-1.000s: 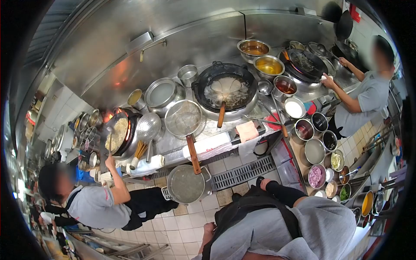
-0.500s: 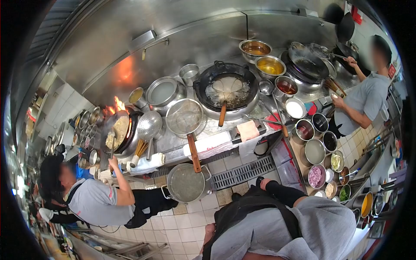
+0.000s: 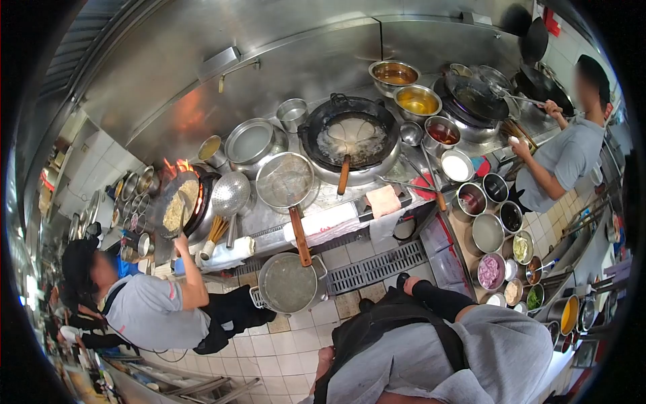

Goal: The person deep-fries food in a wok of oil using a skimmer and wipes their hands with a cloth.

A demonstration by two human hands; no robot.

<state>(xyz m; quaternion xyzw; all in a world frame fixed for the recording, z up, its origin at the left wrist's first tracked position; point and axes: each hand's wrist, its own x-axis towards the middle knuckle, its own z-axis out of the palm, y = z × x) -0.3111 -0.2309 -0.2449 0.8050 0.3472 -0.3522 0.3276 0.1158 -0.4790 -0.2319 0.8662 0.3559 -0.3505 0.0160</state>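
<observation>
My left hand [image 3: 326, 357] shows only in part at the edge of my black apron [image 3: 377, 337]; its fingers cannot be made out. My right arm wears a black sleeve, and the small right hand [image 3: 409, 286] at its end hangs low above the tiled floor, near my shoe. Nothing can be made out in either hand. Ahead stands a wok [image 3: 350, 131] of bubbling oil, with a wooden-handled strainer [image 3: 344, 176] resting in it. Left of it lies a wide mesh strainer [image 3: 284, 180], its handle reaching over a two-handled pot [image 3: 288, 283] of cloudy liquid.
At left, a co-worker [image 3: 158, 310] stirs food in a flaming wok [image 3: 180, 209]. Another co-worker [image 3: 568, 155] stands at the right wok [image 3: 474, 97]. Bowls of chopped ingredients, including a pink one [image 3: 491, 271], crowd the right counter. A perforated ladle [image 3: 231, 194] lies near the left wok.
The left co-worker's hand and utensil have shifted right in the wok, and the flame is lower. The right co-worker's utensil has moved over the right wok. My hands have barely moved.
</observation>
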